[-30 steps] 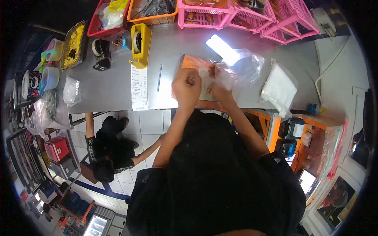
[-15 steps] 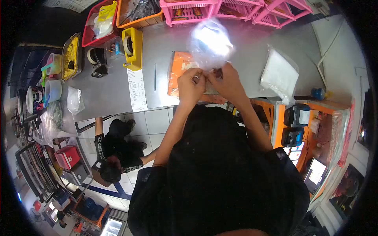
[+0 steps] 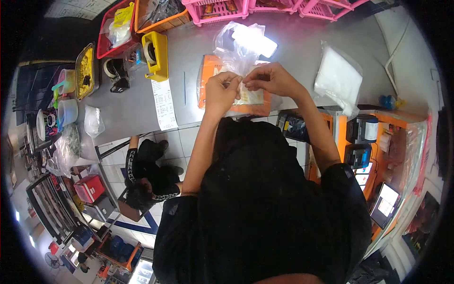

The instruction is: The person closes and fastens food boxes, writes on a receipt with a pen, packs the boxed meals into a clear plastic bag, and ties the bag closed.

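Note:
Both hands meet over an orange package [image 3: 208, 71] in clear wrapping on the steel counter [image 3: 293, 47]. My left hand [image 3: 223, 91] pinches the lower part of a clear plastic bag [image 3: 229, 45]. Beside it, my right hand [image 3: 269, 79] is closed on the same bag with thumb and forefinger. The bag's loose upper part spreads away from me over the counter, next to a bright glare. Left of the package lie a thin grey stick [image 3: 184, 88] and a long printed receipt [image 3: 163, 105].
A yellow tape dispenser [image 3: 161, 57], a black one [image 3: 118, 83] and a tray of yellow food [image 3: 85, 71] stand at left. Pink baskets [image 3: 217, 16] line the back. A pack of white sheets [image 3: 338, 75] lies at right. Another person [image 3: 151, 175] is below the counter's left side.
The bag's raised, puffed-out upper part has sunk and lies flatter. My hands stay together at its gathered part, the right one now more beside the left. The view has shifted slightly.

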A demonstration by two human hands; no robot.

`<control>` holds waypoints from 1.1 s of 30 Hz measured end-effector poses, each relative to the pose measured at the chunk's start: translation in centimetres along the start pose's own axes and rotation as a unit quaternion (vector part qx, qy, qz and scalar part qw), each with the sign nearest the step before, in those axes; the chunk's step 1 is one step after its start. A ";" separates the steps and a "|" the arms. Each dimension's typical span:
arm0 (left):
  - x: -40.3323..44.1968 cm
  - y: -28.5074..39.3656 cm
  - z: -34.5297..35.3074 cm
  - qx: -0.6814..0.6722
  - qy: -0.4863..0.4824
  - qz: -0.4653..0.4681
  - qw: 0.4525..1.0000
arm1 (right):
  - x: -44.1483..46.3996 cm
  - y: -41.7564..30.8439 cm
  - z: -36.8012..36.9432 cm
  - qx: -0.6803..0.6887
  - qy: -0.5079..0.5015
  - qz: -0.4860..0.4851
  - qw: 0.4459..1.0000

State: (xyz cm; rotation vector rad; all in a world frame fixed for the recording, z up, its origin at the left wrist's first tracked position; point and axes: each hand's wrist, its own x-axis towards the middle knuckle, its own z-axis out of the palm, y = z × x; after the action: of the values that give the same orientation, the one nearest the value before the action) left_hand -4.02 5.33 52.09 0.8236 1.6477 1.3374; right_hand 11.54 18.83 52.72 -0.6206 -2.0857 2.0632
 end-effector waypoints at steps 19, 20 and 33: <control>-1.8 -0.9 -1.2 -0.108 -0.007 0.053 0.993 | 0.2 -0.3 2.3 -0.189 0.134 -0.074 0.970; -1.8 -0.9 -1.2 -0.104 -0.006 0.050 0.993 | 0.2 -0.3 2.3 -0.187 0.134 -0.072 0.970; -2.1 -0.5 0.3 -0.015 0.040 0.063 0.997 | -1.0 0.8 4.5 -0.267 0.216 -0.146 0.928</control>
State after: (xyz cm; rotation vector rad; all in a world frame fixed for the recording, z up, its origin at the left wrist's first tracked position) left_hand -2.84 3.47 51.97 0.8782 1.6566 1.4953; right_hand 10.89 14.28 51.92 -0.6971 -2.2772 1.0731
